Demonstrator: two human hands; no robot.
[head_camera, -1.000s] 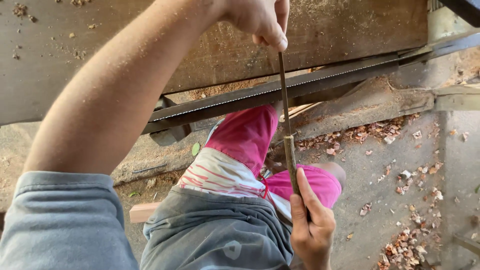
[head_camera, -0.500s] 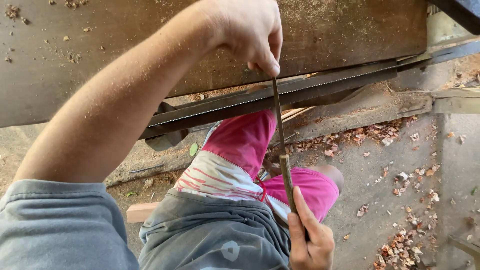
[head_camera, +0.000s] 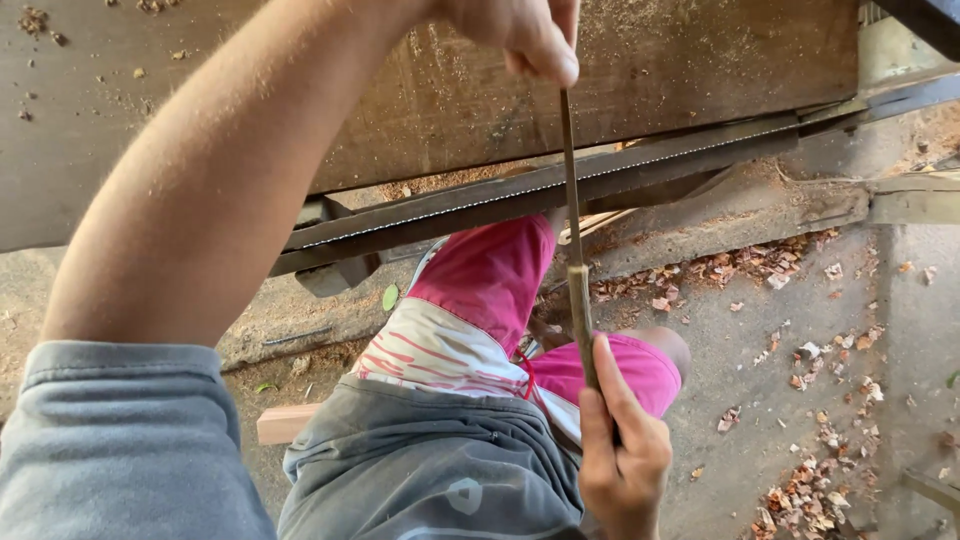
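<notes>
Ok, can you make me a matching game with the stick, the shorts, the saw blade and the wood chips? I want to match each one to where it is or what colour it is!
Things:
1. thin stick
2. shorts
3. saw blade
4. wood chips

Places and colours:
A. scattered on the ground
B. pink with a striped white part
C. held at both ends, by the left hand above and the right hand below
D. a long dark strip with small teeth, under the big wooden board

Right pairs: 1-C, 2-B, 3-D, 4-A
</notes>
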